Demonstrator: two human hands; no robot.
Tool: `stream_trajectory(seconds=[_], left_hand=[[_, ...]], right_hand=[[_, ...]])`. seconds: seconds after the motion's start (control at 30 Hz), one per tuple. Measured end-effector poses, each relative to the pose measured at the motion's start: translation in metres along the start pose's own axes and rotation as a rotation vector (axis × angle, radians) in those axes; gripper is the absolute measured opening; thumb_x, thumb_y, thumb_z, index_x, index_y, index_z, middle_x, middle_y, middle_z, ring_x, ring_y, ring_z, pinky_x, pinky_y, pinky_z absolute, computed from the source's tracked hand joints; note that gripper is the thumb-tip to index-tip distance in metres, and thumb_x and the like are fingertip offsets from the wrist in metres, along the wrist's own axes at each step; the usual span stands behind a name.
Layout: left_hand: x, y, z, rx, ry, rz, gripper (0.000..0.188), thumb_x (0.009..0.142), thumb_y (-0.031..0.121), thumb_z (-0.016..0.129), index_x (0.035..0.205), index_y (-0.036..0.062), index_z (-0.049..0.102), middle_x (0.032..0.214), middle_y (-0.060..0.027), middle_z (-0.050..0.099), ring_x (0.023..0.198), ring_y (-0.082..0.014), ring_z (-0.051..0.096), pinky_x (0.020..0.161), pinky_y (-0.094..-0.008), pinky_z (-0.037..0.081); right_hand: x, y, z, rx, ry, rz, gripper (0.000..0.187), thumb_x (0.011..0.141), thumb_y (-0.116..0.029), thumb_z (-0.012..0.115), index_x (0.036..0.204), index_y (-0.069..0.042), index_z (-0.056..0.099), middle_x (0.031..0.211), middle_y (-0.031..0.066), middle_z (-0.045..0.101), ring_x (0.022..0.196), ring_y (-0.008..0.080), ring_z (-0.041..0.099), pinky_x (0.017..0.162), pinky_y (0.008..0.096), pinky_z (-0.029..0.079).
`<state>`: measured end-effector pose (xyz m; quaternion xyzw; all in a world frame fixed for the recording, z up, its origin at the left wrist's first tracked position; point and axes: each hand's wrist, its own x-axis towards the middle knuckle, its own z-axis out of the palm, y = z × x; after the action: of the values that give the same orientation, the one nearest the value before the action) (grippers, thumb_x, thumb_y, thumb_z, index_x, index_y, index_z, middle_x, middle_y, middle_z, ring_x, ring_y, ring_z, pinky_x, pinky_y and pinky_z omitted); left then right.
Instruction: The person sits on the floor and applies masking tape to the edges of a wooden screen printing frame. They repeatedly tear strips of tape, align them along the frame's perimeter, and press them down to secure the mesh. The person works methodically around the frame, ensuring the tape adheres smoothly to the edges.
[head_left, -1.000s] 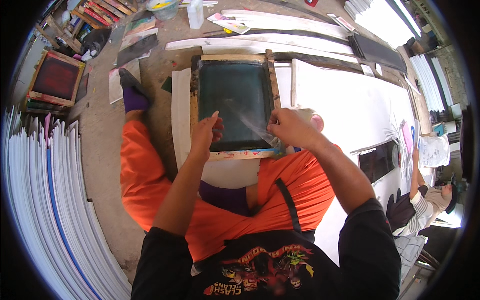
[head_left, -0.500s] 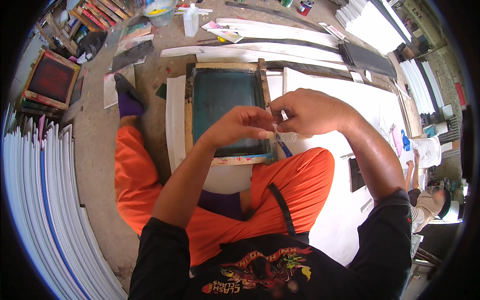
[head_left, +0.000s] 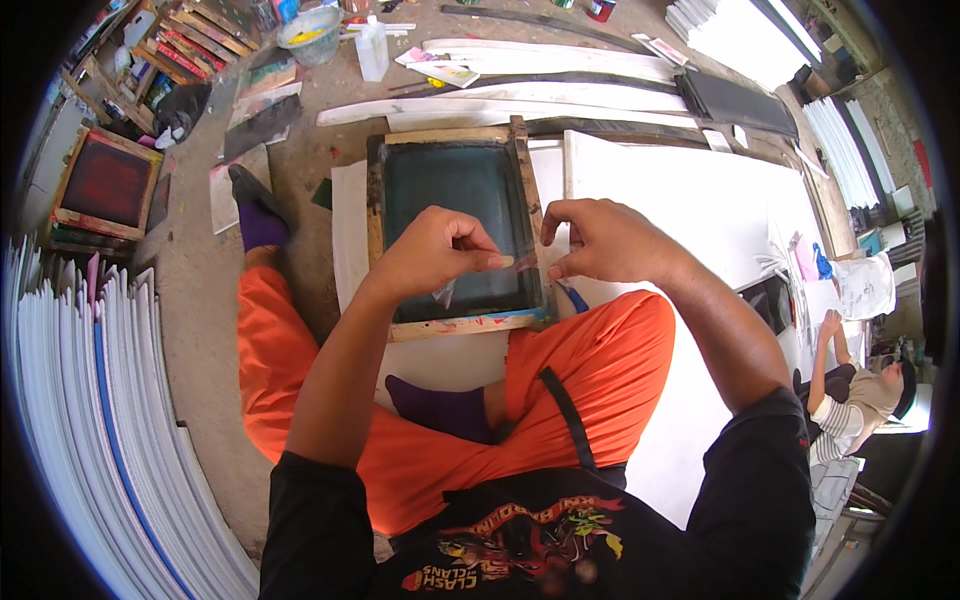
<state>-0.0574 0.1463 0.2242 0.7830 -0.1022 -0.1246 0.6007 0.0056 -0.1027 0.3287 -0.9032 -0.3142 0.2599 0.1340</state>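
Above the framed screen, my left hand (head_left: 435, 252) is closed in a pinch on a thin, clear plastic strip (head_left: 443, 293). Part of it hangs below the palm, and a see-through bit reaches from the fingertips toward the right. My right hand (head_left: 610, 243) hovers just right of the frame, thumb and forefinger apart; whether the film touches it is unclear. Beneath them lies a wooden-framed printing screen (head_left: 455, 190) with dark green mesh, its near rail stained with paint. A blue-handled tool (head_left: 573, 298), partly hidden, lies by its near right corner.
White sheets (head_left: 690, 200) spread to the right, where another person (head_left: 860, 400) sits. Long white strips (head_left: 550, 100) and a black folded sheet (head_left: 735, 103) lie beyond the screen. A clear bottle (head_left: 372, 52) and tub (head_left: 312, 38) stand farther back. Stacked panels (head_left: 75, 400) line the left.
My hands have drawn apart from nearly touching fingertips. The left moved leftward with the clear strip; the right hand's thumb and forefinger have spread.
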Motion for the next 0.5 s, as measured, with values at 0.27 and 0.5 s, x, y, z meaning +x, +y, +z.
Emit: stream_trajectory(seconds=[0.27, 0.5], left_hand=[[-0.001, 0.004, -0.002, 0.077, -0.008, -0.051, 0.019, 0.087, 0.016, 0.088, 0.088, 0.0002, 0.079, 0.078, -0.0050, 0.075, 0.072, -0.0088, 0.066, 0.066, -0.0271, 0.052], [-0.005, 0.008, -0.004, 0.069, 0.002, -0.056, 0.017, 0.087, 0.015, 0.088, 0.088, 0.0003, 0.079, 0.079, -0.0042, 0.075, 0.067, -0.0076, 0.065, 0.061, -0.0246, 0.050]], right_hand=[[-0.003, 0.005, 0.016, 0.113, 0.006, 0.126, 0.047, 0.078, -0.031, 0.088, 0.117, -0.012, 0.072, 0.103, 0.0147, 0.075, 0.097, 0.0319, 0.073, 0.088, 0.0442, 0.055], [-0.006, 0.024, 0.012, 0.206, 0.021, 0.119, 0.036, 0.081, -0.033, 0.089, 0.104, -0.008, 0.077, 0.095, 0.0131, 0.076, 0.093, 0.0278, 0.073, 0.084, 0.0415, 0.054]])
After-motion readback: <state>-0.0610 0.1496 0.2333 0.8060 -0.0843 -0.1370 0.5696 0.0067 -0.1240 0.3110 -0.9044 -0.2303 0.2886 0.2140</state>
